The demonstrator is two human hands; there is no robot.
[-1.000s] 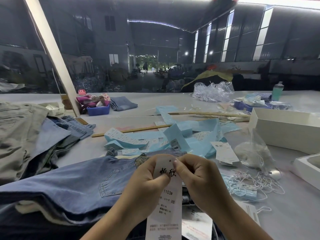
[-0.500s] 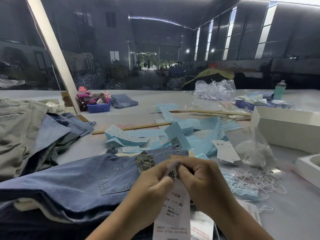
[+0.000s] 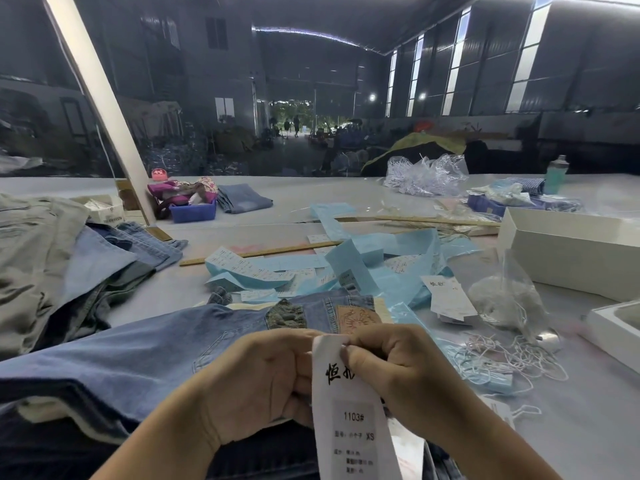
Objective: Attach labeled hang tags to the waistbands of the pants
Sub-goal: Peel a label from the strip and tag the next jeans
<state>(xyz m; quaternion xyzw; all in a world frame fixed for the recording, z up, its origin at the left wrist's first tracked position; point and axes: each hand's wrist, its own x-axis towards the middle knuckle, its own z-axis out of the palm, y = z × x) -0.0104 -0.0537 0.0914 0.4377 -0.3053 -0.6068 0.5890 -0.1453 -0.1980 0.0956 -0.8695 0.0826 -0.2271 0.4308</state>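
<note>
Head view: a person's left hand (image 3: 263,382) and right hand (image 3: 398,375) both pinch the top of a long white paper hang tag (image 3: 349,410) printed "1103#" and "XS", held upright just above blue denim pants (image 3: 138,351) spread on the grey table (image 3: 588,427). The waistband with its tan leather patch (image 3: 358,318) lies just beyond the fingers. A tangle of white strings (image 3: 512,355) sits to the right. Threading likely works best with the tag's top held steady close to the waistband.

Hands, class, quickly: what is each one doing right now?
Left hand: closed, holding the hang tag at its top edge.
Right hand: closed, pinching the same tag's top.
</note>
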